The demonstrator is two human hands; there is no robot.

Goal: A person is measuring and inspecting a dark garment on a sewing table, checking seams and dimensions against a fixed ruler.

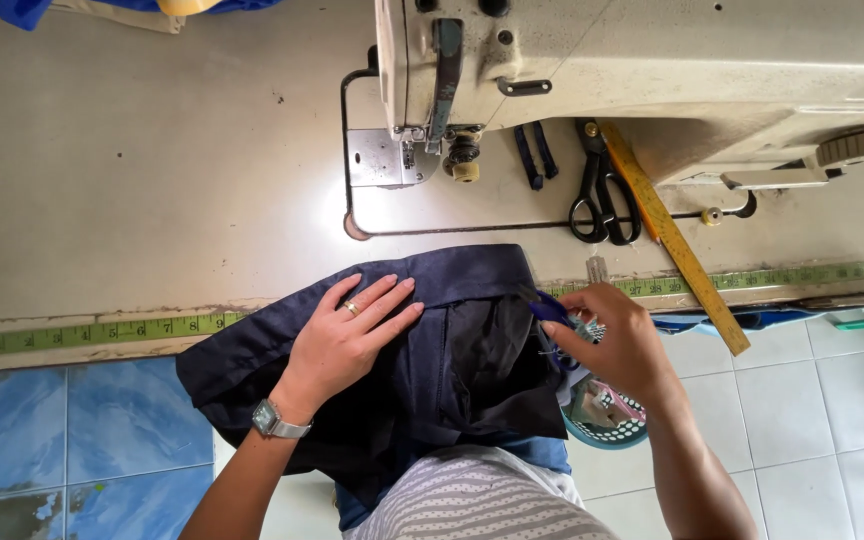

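Observation:
A dark navy garment lies over my lap and the front edge of the sewing table. My left hand, with a ring and a wristwatch, presses flat on the garment's upper fold, fingers apart. My right hand pinches a small blue-handled thread snipper at the garment's right edge. The cream sewing machine stands behind, its needle area just beyond the cloth.
Black scissors and a yellow wooden ruler lie on the table right of the needle. A green tape measure runs along the table's front edge. A teal basket sits on the tiled floor beneath my right hand.

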